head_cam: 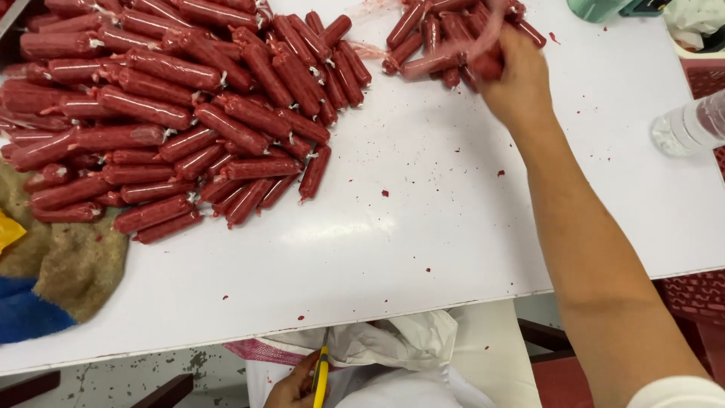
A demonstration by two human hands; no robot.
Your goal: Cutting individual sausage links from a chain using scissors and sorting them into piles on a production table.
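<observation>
The right hand (513,79) is stretched far across the white table (423,227), its fingers curled down into the small heap of red sausages (445,38) at the far edge; the fingertips are blurred and buried among the casings, so I cannot tell exactly which sausage they grip, though they look closed around one or two at the heap's near side. A strip of thin pinkish wrapping trails from just beyond those fingers. Well to the left of them lies the big pile of red sausages (166,106), tied at the ends with white string and spilling toward a brownish cloth (75,264). To the right of the fingers, near the table's side, a clear plastic bottle (691,125) lies tipped over. Low down, below the table's near edge, the left hand (294,385) has its fingers pressed around a yellow-handled tool (322,374), held above a white sack (400,355).
</observation>
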